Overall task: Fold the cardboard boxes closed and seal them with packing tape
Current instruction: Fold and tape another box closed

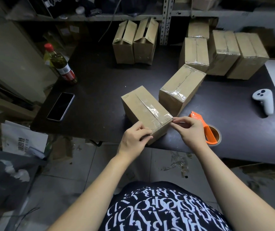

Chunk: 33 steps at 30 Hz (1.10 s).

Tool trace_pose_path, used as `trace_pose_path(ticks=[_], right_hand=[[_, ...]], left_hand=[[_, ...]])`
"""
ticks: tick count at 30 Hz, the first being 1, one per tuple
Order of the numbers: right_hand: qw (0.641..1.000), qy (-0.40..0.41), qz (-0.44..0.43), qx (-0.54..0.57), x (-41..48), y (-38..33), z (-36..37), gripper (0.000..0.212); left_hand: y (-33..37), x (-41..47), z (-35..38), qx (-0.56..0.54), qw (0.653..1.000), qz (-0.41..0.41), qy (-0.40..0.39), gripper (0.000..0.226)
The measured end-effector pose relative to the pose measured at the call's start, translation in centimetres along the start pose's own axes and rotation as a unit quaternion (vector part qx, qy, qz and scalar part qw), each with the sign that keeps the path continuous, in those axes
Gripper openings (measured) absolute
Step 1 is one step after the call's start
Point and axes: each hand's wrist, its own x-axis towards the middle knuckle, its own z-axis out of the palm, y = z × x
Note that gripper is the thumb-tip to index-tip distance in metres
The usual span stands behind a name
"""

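Note:
A closed cardboard box (138, 105) lies near the front edge of the dark table (100, 80), clear tape running along its top seam and over its near end. My left hand (134, 138) grips the box's near left corner, fingers curled on the edge. My right hand (189, 129) pinches at the box's near right corner, where the tape ends. An orange tape dispenser (207, 130) with its roll rests on the table just behind my right hand. A second taped box (181, 88) lies close by on the right.
Several sealed boxes (223, 50) stand at the back right, two with unsealed flaps (135, 42) at the back centre. A phone (60, 106) and an oil bottle (60, 65) are on the left, a white controller (263, 100) on the right. Shelving runs behind.

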Motion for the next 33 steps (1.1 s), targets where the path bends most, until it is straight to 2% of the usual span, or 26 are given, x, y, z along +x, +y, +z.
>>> trace_pose_path(ticks=[5, 9, 11, 13, 15, 16, 18, 21, 24, 30, 33], right_hand=[[1.0, 0.007, 0.021, 0.001, -0.1, 0.2, 0.6, 0.025], [0.998, -0.013, 0.05, -0.034, -0.2, -0.1, 0.8, 0.051], [0.997, 0.004, 0.032, -0.075, -0.6, -0.4, 0.9, 0.047], [0.994, 0.043, -0.004, -0.099, -1.1, -1.0, 1.3, 0.033], [0.994, 0.061, -0.012, -0.092, -1.6, -1.9, 1.7, 0.023], [0.995, 0.06, -0.001, -0.079, -1.8, -2.3, 1.9, 0.022], [0.997, 0.053, 0.021, -0.057, -2.2, -2.8, 2.3, 0.027], [0.997, 0.047, 0.029, -0.052, -2.6, -2.9, 2.7, 0.038], [0.997, 0.039, 0.035, -0.05, -2.7, -3.0, 2.5, 0.042], [0.998, 0.025, 0.038, -0.043, -2.1, -3.2, 2.7, 0.04], [0.997, 0.04, 0.035, -0.047, -1.4, -3.2, 3.4, 0.034]], left_hand=[[0.6, 0.6, 1.4, 0.021, 0.999, 0.026, 0.006, 0.018], [1.0, 1.1, 1.2, -0.069, 0.996, -0.001, -0.057, 0.032], [0.9, 1.8, 0.1, -0.077, 0.996, -0.044, -0.001, 0.026], [-0.1, 2.9, -1.4, -0.029, 0.992, -0.083, 0.093, 0.014], [-1.6, 4.4, -2.9, 0.008, 0.979, -0.142, 0.146, 0.013], [-2.3, 5.2, -3.3, 0.024, 0.974, -0.178, 0.141, 0.018], [-3.6, 6.5, -3.8, 0.036, 0.965, -0.245, 0.082, 0.034], [-4.5, 7.2, -3.9, -0.033, 0.959, -0.28, 0.024, 0.04], [-4.8, 6.9, -4.1, -0.07, 0.954, -0.285, 0.063, 0.027], [-4.8, 4.3, -4.6, -0.067, 0.942, -0.3, 0.136, 0.003], [-4.6, 2.7, -5.3, -0.077, 0.923, -0.343, 0.156, 0.006]])
